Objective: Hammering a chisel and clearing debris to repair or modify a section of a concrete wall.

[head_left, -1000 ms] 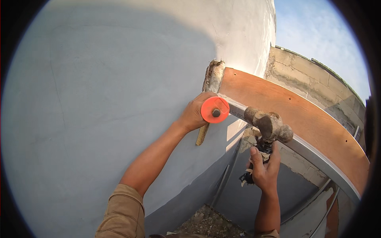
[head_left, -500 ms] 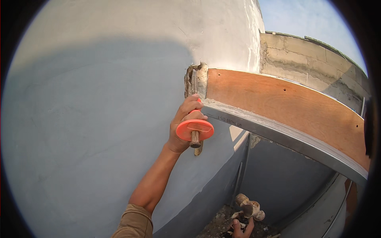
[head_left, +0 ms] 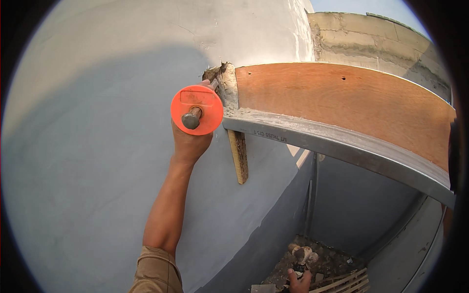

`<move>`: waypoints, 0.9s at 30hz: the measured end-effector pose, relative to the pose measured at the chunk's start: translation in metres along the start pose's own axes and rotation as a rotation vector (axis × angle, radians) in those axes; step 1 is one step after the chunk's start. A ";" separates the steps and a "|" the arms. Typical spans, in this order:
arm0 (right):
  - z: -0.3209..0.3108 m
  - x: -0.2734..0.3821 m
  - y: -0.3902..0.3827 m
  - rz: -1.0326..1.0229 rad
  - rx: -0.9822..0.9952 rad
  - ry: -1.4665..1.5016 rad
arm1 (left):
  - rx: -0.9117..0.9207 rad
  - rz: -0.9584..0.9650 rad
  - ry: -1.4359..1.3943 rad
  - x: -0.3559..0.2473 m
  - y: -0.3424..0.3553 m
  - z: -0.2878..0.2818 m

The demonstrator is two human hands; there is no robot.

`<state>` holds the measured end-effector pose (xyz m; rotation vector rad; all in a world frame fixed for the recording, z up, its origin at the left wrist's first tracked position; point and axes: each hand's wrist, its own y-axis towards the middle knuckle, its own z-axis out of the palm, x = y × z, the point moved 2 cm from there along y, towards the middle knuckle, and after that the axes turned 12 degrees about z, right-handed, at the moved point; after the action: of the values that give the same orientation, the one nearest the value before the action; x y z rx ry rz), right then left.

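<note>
My left hand (head_left: 191, 144) grips a chisel (head_left: 192, 118) behind its round orange hand guard (head_left: 207, 102). The struck end points at me, and the blade leans toward a broken hole (head_left: 228, 80) in the plastered wall; the guard and hand hide most of the shaft, so I cannot tell if the tip touches. Low in the view, my right hand (head_left: 299, 282) shows only a curled thumb and finger, closed around something dark that I cannot make out. Just beyond it is a lumpy whitish-brown object (head_left: 304, 254) of unclear kind.
A grey metal channel (head_left: 342, 154) runs from the hole to the right, with a brown wooden board (head_left: 342, 88) above it. A narrow wood strip (head_left: 239, 158) hangs below the channel's end. Wooden slats (head_left: 344, 283) and rubble lie far below. A block wall (head_left: 356, 36) stands behind.
My left hand has moved left and slightly up, and the chisel has swung so its struck end faces me. More of the wood strip now shows. The view has shifted, revealing slats below.
</note>
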<state>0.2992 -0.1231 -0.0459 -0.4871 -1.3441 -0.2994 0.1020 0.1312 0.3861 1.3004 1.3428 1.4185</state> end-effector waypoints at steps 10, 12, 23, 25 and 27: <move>0.009 -0.009 0.006 0.074 0.106 0.058 | 0.017 0.026 0.023 0.017 -0.007 0.007; 0.011 -0.009 0.009 0.080 0.133 0.039 | 0.066 -0.167 0.040 0.024 -0.004 0.012; 0.009 -0.025 0.015 0.152 0.052 -0.018 | 0.158 -0.146 0.078 0.019 0.016 0.003; 0.008 -0.028 0.016 0.127 0.045 -0.103 | 0.158 -0.176 0.092 0.026 0.012 0.011; 0.007 -0.027 0.016 0.096 0.059 -0.201 | 0.167 -0.200 0.105 0.025 0.011 0.012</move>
<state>0.2949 -0.1078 -0.0740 -0.5414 -1.5152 -0.1330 0.1100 0.1566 0.3998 1.1717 1.6431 1.2744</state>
